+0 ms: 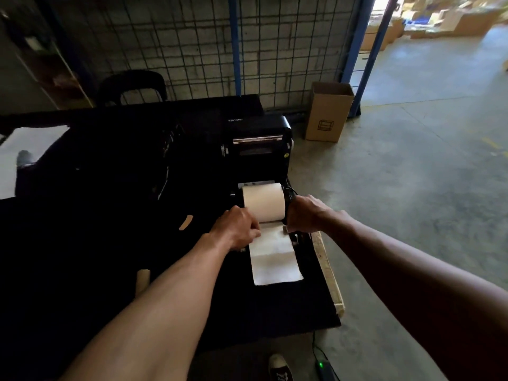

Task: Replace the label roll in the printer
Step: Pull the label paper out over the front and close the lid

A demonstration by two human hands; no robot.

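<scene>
A black label printer (258, 138) stands open on a black-covered table, its lid raised at the back. A white label roll (264, 202) sits in the printer's bay, and a strip of labels (272, 259) runs from it toward me over the front. My left hand (236, 229) is closed on the strip's left edge just below the roll. My right hand (305, 213) is closed against the roll's right end and the black guide there; its fingertips are hidden.
An empty cardboard core (143, 281) and a scrap of brown tape (185, 222) lie on the table at the left. An open cardboard box (327, 114) stands on the concrete floor behind. A wire mesh fence is behind the table. A power adapter with a green light (320, 364) lies by my shoe.
</scene>
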